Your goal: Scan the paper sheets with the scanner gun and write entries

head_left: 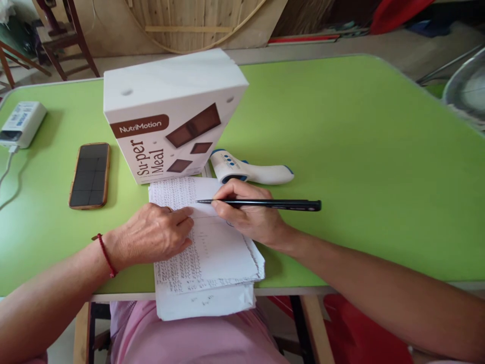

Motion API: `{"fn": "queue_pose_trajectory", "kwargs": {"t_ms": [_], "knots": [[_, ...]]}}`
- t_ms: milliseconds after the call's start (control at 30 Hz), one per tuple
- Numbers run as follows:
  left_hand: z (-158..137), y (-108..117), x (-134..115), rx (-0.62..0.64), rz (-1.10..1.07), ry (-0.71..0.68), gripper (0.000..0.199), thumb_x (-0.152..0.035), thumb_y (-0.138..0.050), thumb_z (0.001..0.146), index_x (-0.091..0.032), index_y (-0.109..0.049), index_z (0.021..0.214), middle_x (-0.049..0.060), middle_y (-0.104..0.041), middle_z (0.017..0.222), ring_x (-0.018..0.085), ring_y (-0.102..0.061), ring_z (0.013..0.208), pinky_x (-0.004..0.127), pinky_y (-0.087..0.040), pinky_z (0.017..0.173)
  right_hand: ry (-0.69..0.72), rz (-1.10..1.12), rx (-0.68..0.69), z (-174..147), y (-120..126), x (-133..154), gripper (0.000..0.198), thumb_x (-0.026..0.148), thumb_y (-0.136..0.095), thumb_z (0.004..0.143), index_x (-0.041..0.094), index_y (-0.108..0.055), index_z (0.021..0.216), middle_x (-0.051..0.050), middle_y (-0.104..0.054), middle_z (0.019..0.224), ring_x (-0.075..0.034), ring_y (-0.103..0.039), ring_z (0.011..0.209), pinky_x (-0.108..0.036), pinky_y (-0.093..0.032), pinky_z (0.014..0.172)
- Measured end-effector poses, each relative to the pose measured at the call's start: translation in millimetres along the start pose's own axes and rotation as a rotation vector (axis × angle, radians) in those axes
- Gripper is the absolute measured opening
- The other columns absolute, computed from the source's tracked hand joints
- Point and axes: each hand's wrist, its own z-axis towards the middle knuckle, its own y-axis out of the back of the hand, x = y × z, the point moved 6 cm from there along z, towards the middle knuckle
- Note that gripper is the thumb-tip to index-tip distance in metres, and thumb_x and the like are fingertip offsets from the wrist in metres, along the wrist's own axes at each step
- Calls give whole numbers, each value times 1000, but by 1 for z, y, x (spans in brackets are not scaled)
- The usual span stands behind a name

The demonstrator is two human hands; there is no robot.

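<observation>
Handwritten lines cover much of the stack of paper sheets (223, 253), whose near end sticks out past the table's front edge. My left hand (162, 232) rests on the left part of the pages, fingers loosely bent and slightly apart, holding nothing. In my right hand (250, 212) is a black pen (280, 204), pinched between thumb and fingers. Its tip points left and is at the paper near the written lines; whether it touches is hard to tell. Just beyond the right hand lies a white and blue infrared thermometer (261, 173). Behind the paper stands a white NutriMotion box (170, 106).
A phone (90, 174) lies on the green table (341, 131) left of the box. Farther left is a white charger-like device (23, 124) with a cable. Beyond the table are a wooden chair (66, 38) and a round wooden panel (197, 25).
</observation>
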Motion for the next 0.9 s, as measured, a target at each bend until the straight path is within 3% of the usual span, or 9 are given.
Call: {"fn": "queue_pose_trajectory", "kwargs": {"t_ms": [600, 700, 800, 900], "knots": [[0, 0, 1, -3, 13, 1, 21, -24, -50, 91, -13, -65, 81, 8, -73, 97, 15, -58, 48, 30, -43, 39, 27, 9, -9, 1, 0, 4, 15, 16, -56, 78, 21, -52, 65, 5, -54, 55, -7, -45, 44, -21, -35, 40], [0, -1, 1, 3, 6, 8, 20, -25, -51, 90, -13, -65, 82, 8, -73, 98, 15, -59, 48, 31, -44, 39, 41, -34, -82, -1, 9, 7, 14, 17, -57, 80, 23, -52, 68, 7, -53, 52, -8, -45, 42, -21, -37, 39], [0, -1, 1, -2, -5, 14, 20, -25, -52, 90, -13, -65, 82, 8, -73, 100, 15, -59, 47, 32, -45, 39, 154, -153, -142, -3, 18, 16, 8, 16, -57, 85, 24, -57, 82, 3, -62, 63, -11, -55, 50, -23, -47, 48], [-1, -2, 1, -14, -11, 14, 19, -26, -53, 90, -13, -65, 82, 8, -73, 100, 15, -59, 48, 32, -46, 40, 431, -321, -78, -7, 18, 31, 17, 11, -54, 89, 24, -59, 99, -3, -68, 80, -15, -65, 68, -27, -54, 62]]}}
